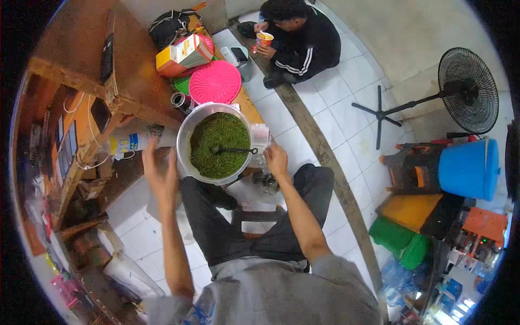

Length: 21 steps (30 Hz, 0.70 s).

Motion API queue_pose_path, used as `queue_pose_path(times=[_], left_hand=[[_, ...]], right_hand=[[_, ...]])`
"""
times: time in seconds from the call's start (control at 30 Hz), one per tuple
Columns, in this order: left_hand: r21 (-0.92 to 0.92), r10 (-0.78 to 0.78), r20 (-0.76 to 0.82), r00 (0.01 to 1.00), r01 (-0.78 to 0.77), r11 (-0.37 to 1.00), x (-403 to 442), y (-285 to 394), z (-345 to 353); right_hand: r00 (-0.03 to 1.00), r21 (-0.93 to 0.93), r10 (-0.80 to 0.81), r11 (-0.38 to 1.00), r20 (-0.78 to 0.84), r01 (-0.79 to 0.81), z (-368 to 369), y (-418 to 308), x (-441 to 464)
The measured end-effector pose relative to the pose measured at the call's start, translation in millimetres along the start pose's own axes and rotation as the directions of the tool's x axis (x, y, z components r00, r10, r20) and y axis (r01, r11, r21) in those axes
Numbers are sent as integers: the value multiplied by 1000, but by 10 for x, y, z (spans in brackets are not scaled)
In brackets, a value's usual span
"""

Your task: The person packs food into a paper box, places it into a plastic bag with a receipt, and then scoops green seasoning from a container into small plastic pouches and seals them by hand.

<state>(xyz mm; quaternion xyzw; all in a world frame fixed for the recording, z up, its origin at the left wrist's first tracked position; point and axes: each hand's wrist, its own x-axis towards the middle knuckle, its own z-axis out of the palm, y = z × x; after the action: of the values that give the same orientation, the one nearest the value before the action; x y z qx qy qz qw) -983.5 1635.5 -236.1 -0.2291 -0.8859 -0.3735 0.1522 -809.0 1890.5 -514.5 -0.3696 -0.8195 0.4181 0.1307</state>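
Observation:
A large silvery pot (184, 153) full of chopped green leaves (208, 135) stands in front of my knees. Across the greens lies a dark-handled spoon or scoop (233, 150), its handle end near the right rim. My left hand (161, 176) is raised left of the pot, slightly blurred, with fingers apart and nothing in them. At the pot's lower right, my right hand (277, 160) has its fingers curled on what looks like thin clear plastic (259, 161). Just above it, a pale pinkish stack or packet (260, 134) rests against the pot.
A pink lid (215, 82) and a carton (184, 54) lie on the bench behind the pot. Wooden shelving (76, 92) stands at left. A person (306, 40) sits on the floor holding a cup (264, 39). A fan (468, 89) and blue bin (468, 169) are at right.

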Motion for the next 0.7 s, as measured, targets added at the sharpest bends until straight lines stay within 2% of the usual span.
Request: queue_pose_path(times=[0.07, 0.1, 0.13, 0.17, 0.2, 0.27, 0.33, 0.4, 0.47, 0.5, 0.53, 0.6, 0.7], left_hand=[[-97, -233, 46, 971, 236, 967, -796, -84, -270], [-176, -386, 116, 915, 402, 899, -1221, -153, -412], [-221, -404, 133, 905, 425, 878, -1560, -43, -526], [-136, -450, 171, 876, 474, 870, -1878, -4, -644], [-43, -505, 202, 839, 523, 851, -2175, 42, -783], [-126, -666, 219, 713, 698, 705, -2578, 220, -904], [-136, -732, 284, 620, 781, 609, -2784, 308, -956], [-202, -712, 349, 610, 791, 578, -2819, 443, -870], [-286, -598, 418, 684, 724, 628, -2859, 423, -712], [-281, -549, 429, 717, 684, 673, -2787, 518, -682], [-273, -500, 442, 745, 643, 716, -2677, 639, -679], [-291, -485, 426, 764, 623, 726, -2597, 751, -706], [-295, -524, 459, 717, 680, 672, -2641, 757, -726]], right_hand=[[934, -63, -303, 953, -187, 296, 205, -15, 213], [937, -45, -291, 957, -193, 288, 316, 61, 262], [964, -142, -260, 958, -59, 250, 421, 189, 296], [973, -242, -221, 942, 71, 232, 475, 254, 370], [972, -230, -221, 945, 75, 232, 500, 270, 377], [965, -298, -152, 930, 215, 214, 490, 246, 409], [968, -282, -188, 931, 168, 230, 422, 195, 342], [968, -259, -231, 933, 97, 249, 345, 76, 336], [939, -166, -342, 927, -17, 335, 316, 51, 336], [894, -246, -446, 871, -39, 424, 516, 274, 463], [891, -232, -450, 874, -55, 427, 528, 265, 496], [966, -220, -181, 950, 184, 220, 502, 217, 539], [967, -194, -238, 948, 94, 252, 368, 116, 468]])
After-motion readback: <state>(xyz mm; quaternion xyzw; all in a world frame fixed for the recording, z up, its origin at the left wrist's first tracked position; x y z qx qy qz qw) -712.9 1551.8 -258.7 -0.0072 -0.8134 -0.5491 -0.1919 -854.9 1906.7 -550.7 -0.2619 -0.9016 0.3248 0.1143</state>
